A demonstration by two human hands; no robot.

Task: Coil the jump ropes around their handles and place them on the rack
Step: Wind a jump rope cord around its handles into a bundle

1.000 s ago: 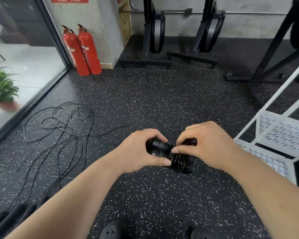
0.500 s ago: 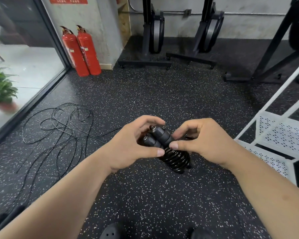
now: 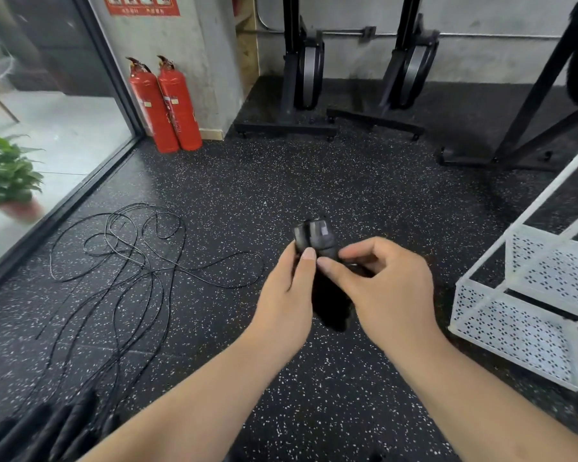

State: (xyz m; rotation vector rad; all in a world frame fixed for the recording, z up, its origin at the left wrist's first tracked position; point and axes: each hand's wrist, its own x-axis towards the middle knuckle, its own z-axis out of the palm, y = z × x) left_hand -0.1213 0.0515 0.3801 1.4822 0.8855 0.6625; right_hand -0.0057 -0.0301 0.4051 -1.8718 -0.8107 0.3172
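A: The left hand [image 3: 286, 295] grips the coiled jump rope [image 3: 314, 236] from its left side, thumb laid up along it. Its fingers curl behind the bundle, out of our sight.

B: We agree. The right hand [image 3: 391, 288] pinches the same bundle between thumb and forefinger, just under the handle ends, with the other fingers curled in.

A: The bundle is held in the air above the floor [image 3: 314, 181], between the two hands. It is blurred. We cannot count the turns of cord, and the lower part is a dark smear between the palms.

B: The handle ends stand above the fingertips, outlines soft.

A: Going outward, to our left the loose jump ropes [image 3: 131, 255] lie tangled on the speckled floor. They run toward dark handles [image 3: 47, 425] in the bottom corner, cut by the frame.

B: To our right is the white perforated rack [image 3: 508, 331], near the right hand but apart from it and cropped at the edge.

A: At the far wall we see two red fire extinguishers [image 3: 164, 105] side by side and black machines [image 3: 304, 68] standing upright with their tops cut off. A potted plant [image 3: 5, 175] sits behind the glass.
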